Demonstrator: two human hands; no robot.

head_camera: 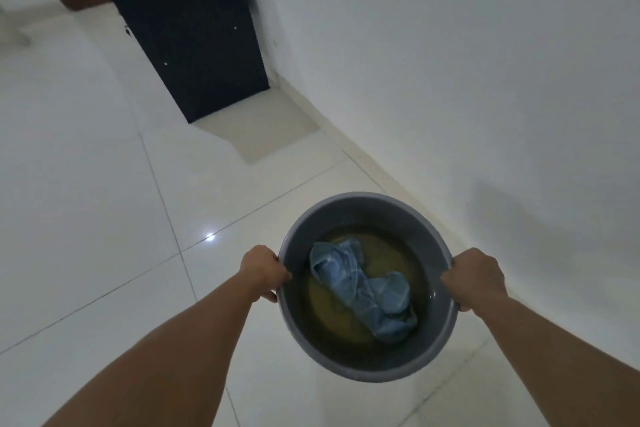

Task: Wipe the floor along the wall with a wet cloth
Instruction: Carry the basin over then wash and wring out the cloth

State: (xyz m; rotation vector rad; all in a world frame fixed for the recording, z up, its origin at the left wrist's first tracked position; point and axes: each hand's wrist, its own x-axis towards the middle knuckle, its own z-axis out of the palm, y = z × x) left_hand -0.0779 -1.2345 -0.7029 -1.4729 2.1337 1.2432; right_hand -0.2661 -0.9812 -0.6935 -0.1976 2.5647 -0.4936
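Both hands, left hand [264, 270] and right hand [476, 279], grip opposite rims of a grey basin [367, 208] holding a blue cloth [363, 291] in murky water, above the tiled floor [104, 201] near the wall [450, 62].

Both forearms are bare, with no sleeves, on the left hand [265, 270] and right hand [476, 277].

A home room: glossy white floor tiles [86, 201], dark cabinet [194, 28].

Basin [367, 210]: grey all over, water [332, 308] inside murky yellow-brown. Cloth [367, 288]: light blue with faint paler stripes. Floor [86, 218]: glossy white tiles with thin dark grout lines; wall [450, 45] plain white; cabinet [194, 28] near-black.
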